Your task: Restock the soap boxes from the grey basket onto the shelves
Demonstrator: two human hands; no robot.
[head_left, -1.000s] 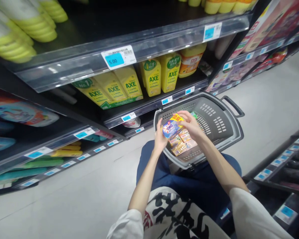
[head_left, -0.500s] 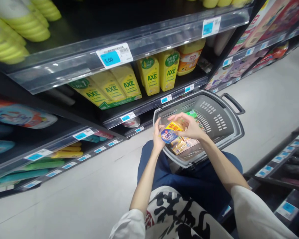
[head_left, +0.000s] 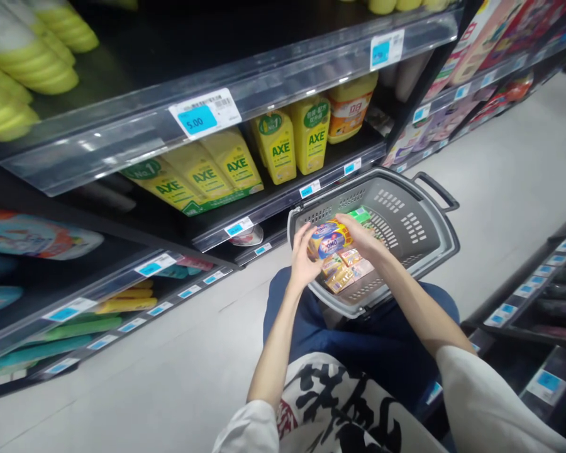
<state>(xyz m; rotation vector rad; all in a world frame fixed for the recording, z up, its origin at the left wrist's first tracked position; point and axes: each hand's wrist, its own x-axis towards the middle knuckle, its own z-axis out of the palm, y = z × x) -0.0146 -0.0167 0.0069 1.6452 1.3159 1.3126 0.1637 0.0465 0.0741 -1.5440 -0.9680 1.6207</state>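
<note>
Over a grey shopping basket [head_left: 419,207] on my lap, both hands grip a yellow and blue OMO soap pack [head_left: 330,238]. My left hand [head_left: 304,259] clasps its left end, fingers curled up around it. My right hand [head_left: 364,236] covers its right end from above. Under the pack, inside the basket, lie several small orange and brown packets [head_left: 344,269]. A green packet [head_left: 361,214] peeks out behind my right hand.
Yellow AXE bottles [head_left: 280,146] stand and lie on a shelf straight ahead, behind blue price tags [head_left: 204,116]. Lower shelves at left hold flat pouches [head_left: 38,234]. More shelving runs along the right edge [head_left: 538,296]. Grey floor stretches to the upper right.
The soap pack has been turned in my hands and lowered slightly toward the basket. My view has shifted a little to the right.
</note>
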